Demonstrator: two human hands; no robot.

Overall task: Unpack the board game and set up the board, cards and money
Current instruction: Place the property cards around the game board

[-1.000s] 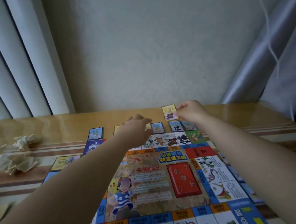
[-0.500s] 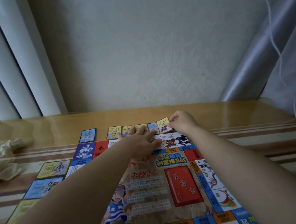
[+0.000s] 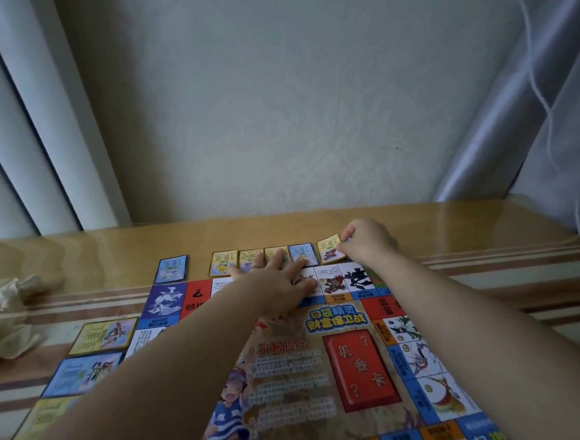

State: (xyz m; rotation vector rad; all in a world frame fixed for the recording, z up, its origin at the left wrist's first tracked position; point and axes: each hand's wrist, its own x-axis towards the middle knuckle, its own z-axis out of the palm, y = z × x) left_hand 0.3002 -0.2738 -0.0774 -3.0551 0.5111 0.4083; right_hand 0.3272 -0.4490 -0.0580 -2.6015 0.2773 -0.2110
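Note:
The colourful game board lies flat on the wooden table. A row of small property cards lines its far edge. My right hand pinches a yellow card at the right end of that row, just beyond the board's far squares. My left hand lies flat with fingers spread, pressing on the board's far edge and touching the cards there. A blue card sits apart at the row's left. More cards lie along the board's left side.
Crumpled pale paper lies on the table at the far left. A wall rises right behind the table, with vertical blinds on the left and a curtain on the right.
My right hand brought the yellow card down from further back to the right end of the card row. My left hand spread flat and slid forward onto the board's far edge.

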